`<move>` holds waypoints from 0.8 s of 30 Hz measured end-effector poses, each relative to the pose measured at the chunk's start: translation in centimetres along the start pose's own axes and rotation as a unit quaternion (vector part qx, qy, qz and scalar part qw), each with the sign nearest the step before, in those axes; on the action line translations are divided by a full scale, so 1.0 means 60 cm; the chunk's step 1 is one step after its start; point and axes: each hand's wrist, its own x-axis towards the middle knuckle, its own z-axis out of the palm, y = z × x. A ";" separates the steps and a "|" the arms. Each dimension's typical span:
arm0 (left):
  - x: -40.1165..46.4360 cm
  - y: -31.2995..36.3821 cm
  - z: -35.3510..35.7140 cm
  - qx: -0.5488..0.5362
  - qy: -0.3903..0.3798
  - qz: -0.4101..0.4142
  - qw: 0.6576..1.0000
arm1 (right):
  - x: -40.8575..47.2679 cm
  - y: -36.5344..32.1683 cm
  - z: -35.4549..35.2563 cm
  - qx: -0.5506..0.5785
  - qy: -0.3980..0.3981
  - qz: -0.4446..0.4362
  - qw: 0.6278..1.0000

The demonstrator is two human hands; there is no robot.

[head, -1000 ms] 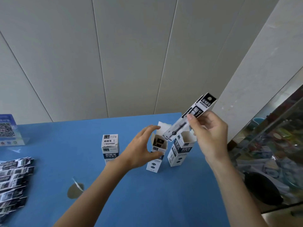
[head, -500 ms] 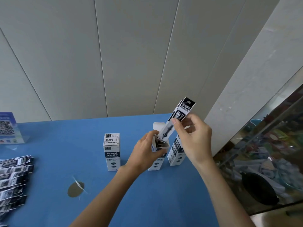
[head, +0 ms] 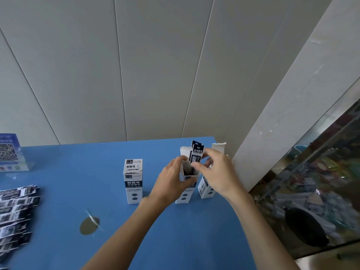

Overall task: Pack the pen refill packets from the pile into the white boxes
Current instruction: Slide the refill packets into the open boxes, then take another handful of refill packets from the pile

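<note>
Three white boxes (head: 133,180); left grip (head: 171,184) holds one, right grip (head: 218,172) pinches packet (head: 196,154)

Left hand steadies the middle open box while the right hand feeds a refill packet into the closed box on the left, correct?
Not quite. In the head view the right hand feeds the refill packet into the same middle open box that the left hand steadies; the closed box stands untouched.
</note>
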 end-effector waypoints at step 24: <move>-0.219 0.100 -0.078 0.256 0.120 -0.124 0.951 | -0.087 -0.023 -0.050 -0.179 -0.101 -0.211 0.956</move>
